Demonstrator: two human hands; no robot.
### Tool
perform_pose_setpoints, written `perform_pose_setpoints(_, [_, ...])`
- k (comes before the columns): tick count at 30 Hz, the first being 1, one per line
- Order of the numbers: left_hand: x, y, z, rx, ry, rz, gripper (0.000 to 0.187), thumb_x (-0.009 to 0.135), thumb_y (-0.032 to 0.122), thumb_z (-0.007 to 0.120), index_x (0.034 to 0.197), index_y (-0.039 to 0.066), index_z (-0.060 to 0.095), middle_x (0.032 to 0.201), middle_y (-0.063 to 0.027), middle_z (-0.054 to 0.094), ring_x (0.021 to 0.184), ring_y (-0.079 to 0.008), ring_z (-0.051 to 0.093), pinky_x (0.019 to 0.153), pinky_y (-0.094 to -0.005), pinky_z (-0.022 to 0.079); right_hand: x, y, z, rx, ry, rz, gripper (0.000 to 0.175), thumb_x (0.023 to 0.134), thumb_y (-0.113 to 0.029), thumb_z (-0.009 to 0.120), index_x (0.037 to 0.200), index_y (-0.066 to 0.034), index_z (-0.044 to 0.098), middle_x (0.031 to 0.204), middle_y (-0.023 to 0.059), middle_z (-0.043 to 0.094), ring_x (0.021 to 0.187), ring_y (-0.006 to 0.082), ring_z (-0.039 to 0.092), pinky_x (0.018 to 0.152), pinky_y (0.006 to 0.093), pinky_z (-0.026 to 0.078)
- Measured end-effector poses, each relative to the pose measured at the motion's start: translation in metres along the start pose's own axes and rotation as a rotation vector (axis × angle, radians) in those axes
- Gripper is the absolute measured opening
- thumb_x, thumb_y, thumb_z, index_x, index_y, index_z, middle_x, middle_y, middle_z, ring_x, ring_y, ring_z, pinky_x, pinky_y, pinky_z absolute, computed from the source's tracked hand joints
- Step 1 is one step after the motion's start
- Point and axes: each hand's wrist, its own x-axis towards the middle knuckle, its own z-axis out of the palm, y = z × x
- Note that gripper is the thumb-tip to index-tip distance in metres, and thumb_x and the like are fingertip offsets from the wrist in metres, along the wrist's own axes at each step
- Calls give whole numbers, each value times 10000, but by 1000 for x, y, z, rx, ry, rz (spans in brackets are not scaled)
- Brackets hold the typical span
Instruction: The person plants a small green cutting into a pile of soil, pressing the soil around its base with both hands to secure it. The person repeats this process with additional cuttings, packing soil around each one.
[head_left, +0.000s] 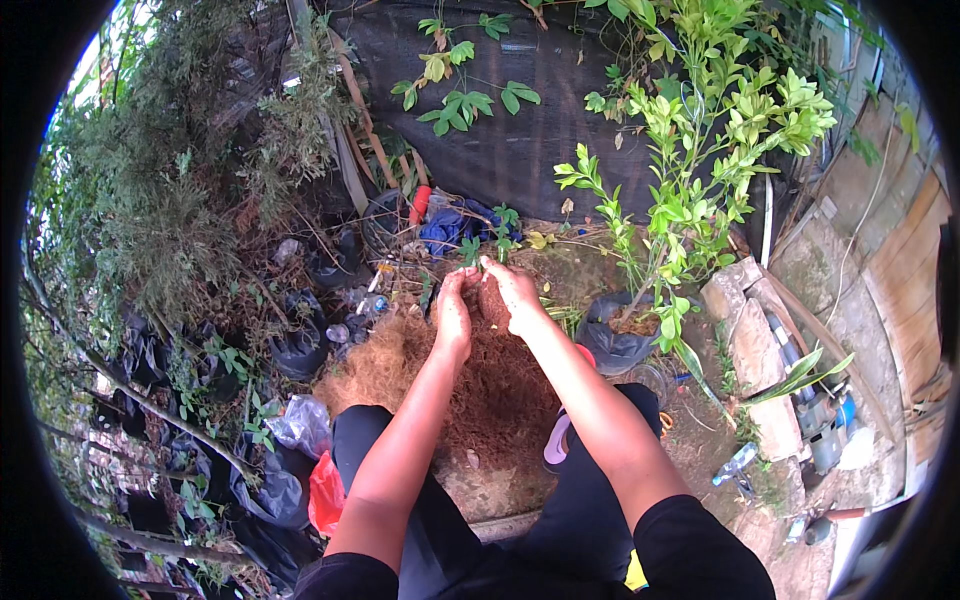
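My left hand (454, 307) and my right hand (514, 292) are raised side by side over a mound of brown fibrous soil (495, 397), fingertips pointing away from me and close together. Soil clings to the left hand. Reddish-brown material (493, 304) shows between the palms; whether the hands hold it or it lies below cannot be told. Small green leaves (470, 251) stand just beyond the fingertips. Paler tan fibre (382, 356) lies at the mound's left side.
A leafy plant in a black grow bag (615, 337) stands right of the mound. Black plastic bags (300, 337) line the left, with a red plastic bag (325, 495) near my leg. Stone slabs (765, 375) and a plastic bottle (735, 463) lie right. Dark netting (510, 135) hangs behind.
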Motion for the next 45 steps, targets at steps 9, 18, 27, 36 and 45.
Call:
perform_pose_setpoints(9, [-17,23,2,-253,25,-285,533,977,569,516,1342,183,546,1407,-67,532,1298,-268,487,1093,-500,380,-10,7,8,-184,-135,-66,285,928,-328,761,874,-48,759,752,1,690,637,81,585,581,279,439])
perform_pose_setpoints(18, [-14,-15,5,-239,34,57,454,1074,454,463,1337,94,546,1367,-65,573,1250,-210,534,1112,-365,372,-23,29,22,-709,6,-318,521,1017,-549,467,1196,-108,677,1092,204,728,1031,410,692,871,477,526])
perform_pose_setpoints(27, [-25,6,12,-269,55,-317,632,939,684,509,1282,155,556,1355,-91,557,1295,-257,498,1095,-493,372,-17,1,-7,-665,-50,-326,666,1015,-571,522,1358,0,549,1032,146,757,914,250,722,861,408,542])
perform_pose_setpoints(36, [-3,-11,5,-302,-55,-257,349,958,491,608,1105,174,593,967,-53,677,887,-248,649,836,-487,529,-4,-2,-29,-578,-67,-342,549,988,-469,643,1332,-47,579,844,87,721,683,154,665,557,324,522])
perform_pose_setpoints(45, [-6,-14,1,-259,-171,-248,512,949,488,637,1355,180,585,1305,-75,627,1198,-268,600,1021,-486,477,-9,26,-14,-761,-105,-449,720,1056,-632,295,1526,-91,367,1458,325,488,1383,431,476,1136,487,384])
